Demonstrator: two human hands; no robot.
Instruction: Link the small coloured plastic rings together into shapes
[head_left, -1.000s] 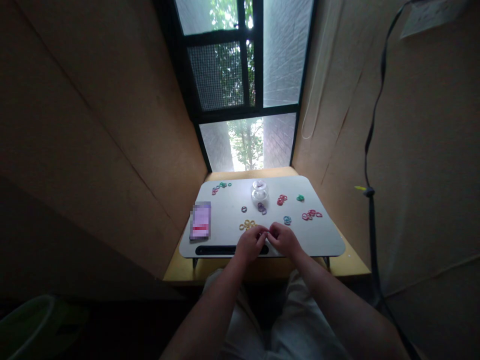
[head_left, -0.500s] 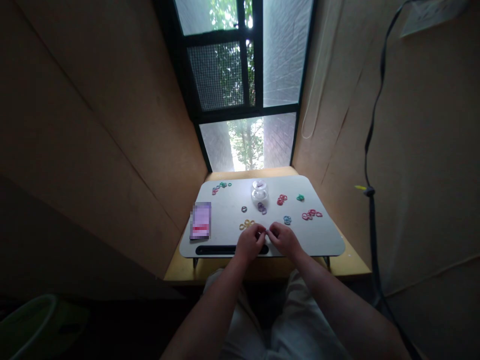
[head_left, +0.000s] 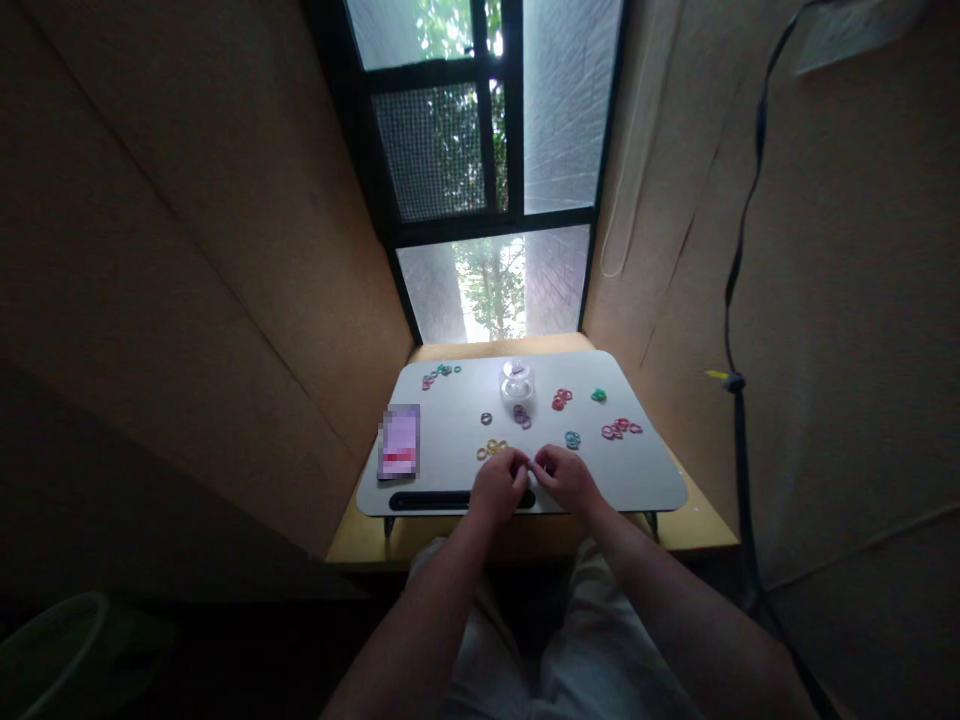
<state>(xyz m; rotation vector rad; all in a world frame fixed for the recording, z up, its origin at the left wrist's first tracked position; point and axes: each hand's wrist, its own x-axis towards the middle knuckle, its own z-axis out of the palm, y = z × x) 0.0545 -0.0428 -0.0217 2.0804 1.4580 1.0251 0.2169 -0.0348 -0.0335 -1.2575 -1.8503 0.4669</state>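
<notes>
Left hand (head_left: 499,485): curled inward, its thumb and fingers pinched on one side of a purplish piece (head_left: 531,463), as far as I can make out on my feed.
Right hand (head_left: 564,480): pinched on the opposite side, its tips almost meeting the left's.
Purplish piece: between the two sets of fingertips, above the near edge of the white lap table (head_left: 442,425); too small and covered for me to tell its shape.
Grip: I'd want a light pinch from both sides, one hand steadying while the other works, so that nothing springs loose.
Yellow rings (head_left: 493,449): just beyond the left knuckles; I'd lift the wrist clear before any sideways move, or they may scatter.
Blue rings (head_left: 572,440): just beyond the right hand, wanting the same care.
Black slot (head_left: 427,501): partly under the left hand; I judge a dropped piece could roll in, so I'd work over flat white surface.
</notes>
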